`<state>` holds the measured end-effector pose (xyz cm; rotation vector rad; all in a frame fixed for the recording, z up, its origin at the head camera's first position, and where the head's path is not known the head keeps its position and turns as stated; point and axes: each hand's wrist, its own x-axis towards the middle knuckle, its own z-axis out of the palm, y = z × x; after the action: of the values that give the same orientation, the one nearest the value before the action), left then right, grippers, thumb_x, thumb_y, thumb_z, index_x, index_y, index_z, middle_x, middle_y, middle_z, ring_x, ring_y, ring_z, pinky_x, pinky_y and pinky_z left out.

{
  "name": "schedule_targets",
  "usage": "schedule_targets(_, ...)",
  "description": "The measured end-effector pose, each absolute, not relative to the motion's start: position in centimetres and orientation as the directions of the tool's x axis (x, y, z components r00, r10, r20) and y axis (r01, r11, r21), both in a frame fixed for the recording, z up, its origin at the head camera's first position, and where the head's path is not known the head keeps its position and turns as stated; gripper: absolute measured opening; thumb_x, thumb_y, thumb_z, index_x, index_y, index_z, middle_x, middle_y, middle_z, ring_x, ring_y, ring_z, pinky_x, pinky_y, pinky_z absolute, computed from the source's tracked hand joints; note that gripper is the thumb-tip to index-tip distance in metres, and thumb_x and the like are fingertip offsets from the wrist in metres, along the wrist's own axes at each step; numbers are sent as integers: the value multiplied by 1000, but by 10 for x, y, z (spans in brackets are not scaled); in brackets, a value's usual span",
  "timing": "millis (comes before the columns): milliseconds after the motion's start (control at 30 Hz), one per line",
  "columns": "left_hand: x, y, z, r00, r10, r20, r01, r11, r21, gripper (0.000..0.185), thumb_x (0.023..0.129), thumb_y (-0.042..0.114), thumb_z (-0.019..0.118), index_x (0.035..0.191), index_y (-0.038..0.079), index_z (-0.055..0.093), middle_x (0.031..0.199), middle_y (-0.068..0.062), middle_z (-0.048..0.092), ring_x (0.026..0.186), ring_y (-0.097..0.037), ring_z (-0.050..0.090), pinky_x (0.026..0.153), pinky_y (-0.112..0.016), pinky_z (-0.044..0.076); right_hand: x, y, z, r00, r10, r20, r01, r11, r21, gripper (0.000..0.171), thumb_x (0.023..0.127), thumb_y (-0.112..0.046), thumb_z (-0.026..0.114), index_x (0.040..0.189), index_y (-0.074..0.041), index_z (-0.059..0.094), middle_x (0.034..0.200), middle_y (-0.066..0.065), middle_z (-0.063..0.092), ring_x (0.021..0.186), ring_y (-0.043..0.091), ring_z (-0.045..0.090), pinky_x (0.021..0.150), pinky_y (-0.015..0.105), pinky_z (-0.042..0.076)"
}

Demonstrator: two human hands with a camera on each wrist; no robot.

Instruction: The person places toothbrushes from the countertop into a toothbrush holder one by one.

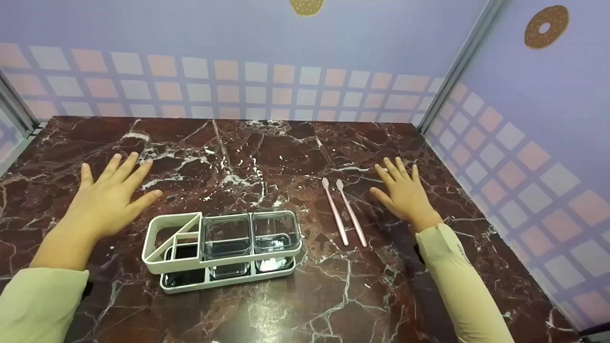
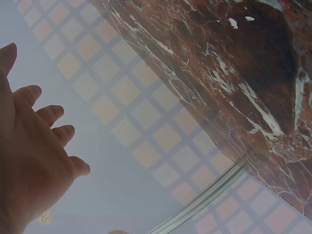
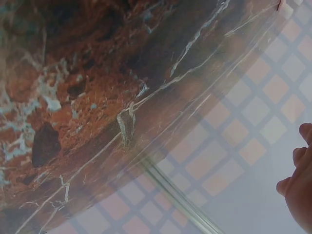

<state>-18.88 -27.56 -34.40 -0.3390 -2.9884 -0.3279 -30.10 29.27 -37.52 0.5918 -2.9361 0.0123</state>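
My left hand is spread palm down at the left of the table, fingers straight and apart, holding nothing. It is nearest to a white toothbrush holder-like organizer, which has divided slots on its left and two clear square cups set in it. Over on the right, my right hand is likewise spread with nothing in it. Just left of that hand lie two pink toothbrushes, side by side and apart from its fingers. Each wrist view catches its hand's fingers only at the edge, away from any object.
A dark red marbled table with white veins carries everything. A lilac wall with pink and white squares stands behind it, and another wall runs along the right. A metal post joins them at the corner.
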Motion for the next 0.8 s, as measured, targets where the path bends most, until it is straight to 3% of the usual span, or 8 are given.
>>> schedule_targets(400, -181, -282, -346, -965, 210, 157, 248, 924, 291, 72, 101, 50, 37, 154, 6, 17, 157, -25, 10, 143, -48, 4, 102, -70, -19, -301, 289, -376, -913, -372, 169, -382, 924, -27, 65, 99, -48, 42, 151, -10, 32, 158, 16, 21, 146, 40, 9, 114, 64, -1)
schedule_targets(633, -167, -284, -350, -956, 265, 124, 292, 862, 415, 67, 101, 38, 45, 154, 9, 17, 154, -30, 16, 140, -53, 10, 105, -67, -16, -301, 280, -378, -918, -361, 164, -385, 911, -147, 63, 99, -43, 45, 149, -6, 34, 154, 20, 30, 144, 41, 15, 114, 64, 3)
schedule_targets(800, -155, -282, -350, -957, 279, 78, 270, 760, 591, 70, 97, 23, 56, 155, 12, 18, 152, -32, 21, 133, -60, 20, 102, -77, 9, -301, 272, -379, -898, -387, 209, -424, 887, -181, 60, 99, -39, 48, 145, -1, 40, 146, 22, 41, 138, 40, 31, 114, 60, 16)
